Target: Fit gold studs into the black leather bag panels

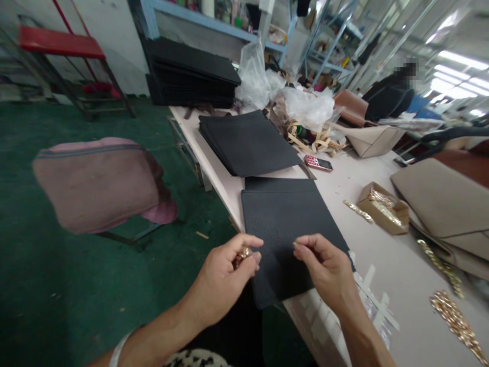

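My left hand (229,275), at the near left edge of a black panel (282,219), is curled around a small bunch of gold metal pieces (242,256); its thumb and forefinger are slightly apart. Over the panel's right part, my right hand (324,262) pinches a tiny gold piece (295,244) between thumb and forefinger. The panel lies on the table, its near left corner jutting past the edge. Beyond it rests a stack of black sheets (252,142). To the right, a small cardboard box (399,214) holds gold pieces, with gold strips (454,321) lying nearer me.
A phone (319,163) lies behind the panel. Further back are plastic bags (309,107), scraps and a tall black stack (191,76). Beige bags (446,204) stand at the right. A cloth-covered stool (99,183) and a red stool (61,43) are left. A person (389,97) is farther back.
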A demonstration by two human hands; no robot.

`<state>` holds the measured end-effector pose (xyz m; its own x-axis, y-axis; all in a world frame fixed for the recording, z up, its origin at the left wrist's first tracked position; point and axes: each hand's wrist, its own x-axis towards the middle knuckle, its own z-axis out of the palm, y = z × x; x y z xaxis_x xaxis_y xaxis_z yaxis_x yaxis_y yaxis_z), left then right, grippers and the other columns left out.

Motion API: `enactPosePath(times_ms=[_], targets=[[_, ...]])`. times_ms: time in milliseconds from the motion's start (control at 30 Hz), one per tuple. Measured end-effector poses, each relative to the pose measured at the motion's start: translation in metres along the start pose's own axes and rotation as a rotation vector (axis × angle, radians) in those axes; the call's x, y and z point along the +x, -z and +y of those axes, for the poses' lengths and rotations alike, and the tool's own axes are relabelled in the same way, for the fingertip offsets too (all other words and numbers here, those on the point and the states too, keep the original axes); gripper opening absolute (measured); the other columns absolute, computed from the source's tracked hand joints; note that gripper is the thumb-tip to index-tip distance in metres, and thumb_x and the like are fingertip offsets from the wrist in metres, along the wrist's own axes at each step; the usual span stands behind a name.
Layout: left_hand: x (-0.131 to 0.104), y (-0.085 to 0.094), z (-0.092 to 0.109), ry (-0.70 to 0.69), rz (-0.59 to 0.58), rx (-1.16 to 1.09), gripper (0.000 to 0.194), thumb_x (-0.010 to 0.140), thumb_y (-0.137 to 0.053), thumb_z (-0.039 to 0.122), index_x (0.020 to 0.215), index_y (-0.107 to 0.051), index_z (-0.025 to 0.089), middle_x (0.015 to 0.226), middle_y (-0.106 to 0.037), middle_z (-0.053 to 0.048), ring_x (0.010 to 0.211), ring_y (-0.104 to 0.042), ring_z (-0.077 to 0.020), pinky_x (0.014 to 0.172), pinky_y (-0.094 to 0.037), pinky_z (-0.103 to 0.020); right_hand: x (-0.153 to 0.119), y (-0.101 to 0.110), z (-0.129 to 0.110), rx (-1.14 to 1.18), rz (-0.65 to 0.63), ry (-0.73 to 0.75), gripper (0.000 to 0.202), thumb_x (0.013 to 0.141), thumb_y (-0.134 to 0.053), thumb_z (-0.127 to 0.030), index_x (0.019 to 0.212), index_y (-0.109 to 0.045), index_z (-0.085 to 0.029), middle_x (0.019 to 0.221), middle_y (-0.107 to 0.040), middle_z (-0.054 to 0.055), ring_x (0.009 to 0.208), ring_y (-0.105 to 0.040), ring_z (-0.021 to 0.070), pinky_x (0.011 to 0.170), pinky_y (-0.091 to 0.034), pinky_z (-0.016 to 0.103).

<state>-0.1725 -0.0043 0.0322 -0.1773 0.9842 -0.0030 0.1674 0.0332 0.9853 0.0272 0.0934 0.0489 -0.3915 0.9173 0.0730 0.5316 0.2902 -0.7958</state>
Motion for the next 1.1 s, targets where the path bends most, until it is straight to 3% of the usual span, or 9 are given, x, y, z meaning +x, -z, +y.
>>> enactPosePath(times_ms=[133,233,333,500,600,733,867,967,1100], targets=[[0.007,0.007,-0.017,0.229,0.088,-0.214,0.025,0.088,-0.062,0.041,0.099,-0.058,0.019,0.057,-0.037,0.012,0.047,-0.036,-0.0071,0.048,-0.031,-0.02,0.035,0.0,0.015,-0.349,0.13,0.29,0.016,0.096,-0.052,-0.025,0.099,-0.067,-0.021,0.097,-0.072,0.006,0.094,-0.066,0.0211,0.087,-0.048,0.034],[0.004,0.004,-0.025,0.262,0.093,-0.23,0.029,0.085,-0.065,0.043,0.097,-0.058,0.018,0.058,-0.036,0.012,0.048,-0.033,-0.0066,0.049,-0.028,-0.02,0.037,0.0,0.019,-0.485,0.012,0.368,0.02,0.099,-0.046,-0.022,0.097,-0.066,-0.02,0.094,-0.071,0.006,0.092,-0.063,0.0226,0.087,-0.047,0.036],[-0.004,0.001,-0.028,0.267,0.08,-0.196,0.029,0.084,-0.068,0.042,0.096,-0.058,0.018,0.062,-0.046,0.009,0.055,-0.043,-0.0083,0.055,-0.033,-0.021,0.015,0.003,0.021,-0.476,-0.114,0.376,0.021,0.1,-0.044,-0.021,0.096,-0.065,-0.021,0.093,-0.07,0.005,0.088,-0.062,0.0214,0.085,-0.047,0.035],[-0.016,-0.002,-0.037,0.309,0.155,-0.214,0.035,0.08,-0.071,0.043,0.101,-0.054,0.02,0.075,-0.057,0.005,0.064,-0.049,-0.01,0.061,-0.038,-0.022,-0.036,0.012,0.027,-0.269,-0.182,0.187,0.017,0.1,-0.048,-0.026,0.097,-0.065,-0.024,0.094,-0.07,0.003,0.089,-0.065,0.0181,0.08,-0.048,0.03],[-0.021,-0.004,-0.041,0.341,0.127,-0.212,0.031,0.078,-0.072,0.043,0.089,-0.055,0.019,0.068,-0.052,0.007,0.059,-0.045,-0.0092,0.055,-0.034,-0.021,-0.052,0.013,0.031,-0.185,-0.174,0.095,0.017,0.098,-0.051,-0.031,0.095,-0.067,-0.024,0.093,-0.07,0.002,0.088,-0.065,0.018,0.079,-0.048,0.029],[-0.029,-0.007,-0.031,0.322,-0.024,-0.249,0.035,0.075,-0.073,0.038,0.065,-0.046,0.019,0.056,-0.04,0.009,0.053,-0.038,-0.0072,0.05,-0.029,-0.019,-0.051,0.01,0.031,-0.075,-0.099,-0.073,0.017,0.092,-0.059,-0.037,0.098,-0.07,-0.025,0.09,-0.072,0.001,0.082,-0.066,0.0172,0.076,-0.051,0.029],[-0.035,-0.008,-0.015,0.344,-0.351,-0.548,0.026,0.071,-0.079,0.028,0.087,-0.062,0.017,0.082,-0.065,0.001,0.077,-0.061,-0.0148,0.073,-0.049,-0.025,-0.042,0.002,0.026,0.172,-0.156,-0.239,0.022,0.086,-0.065,-0.039,0.096,-0.071,-0.02,0.077,-0.07,0.001,0.068,-0.065,0.0148,0.066,-0.054,0.027],[-0.031,-0.01,-0.015,0.322,-0.298,-0.741,0.041,0.073,-0.079,0.03,0.11,-0.064,0.019,0.096,-0.07,-0.003,0.084,-0.065,-0.0162,0.084,-0.052,-0.03,-0.038,-0.004,0.022,0.249,-0.188,-0.3,0.022,0.083,-0.067,-0.038,0.089,-0.071,-0.017,0.069,-0.066,0.0,0.062,-0.063,0.0128,0.06,-0.053,0.024],[-0.023,-0.016,-0.021,0.406,-0.29,-0.782,0.035,0.072,-0.081,0.031,0.102,-0.07,0.015,0.071,-0.066,0.002,0.056,-0.059,-0.0082,0.066,-0.053,-0.021,-0.034,-0.009,0.016,0.262,-0.192,-0.347,0.022,0.081,-0.068,-0.038,0.087,-0.07,-0.017,0.067,-0.065,-0.001,0.059,-0.06,0.011,0.053,-0.05,0.021]])
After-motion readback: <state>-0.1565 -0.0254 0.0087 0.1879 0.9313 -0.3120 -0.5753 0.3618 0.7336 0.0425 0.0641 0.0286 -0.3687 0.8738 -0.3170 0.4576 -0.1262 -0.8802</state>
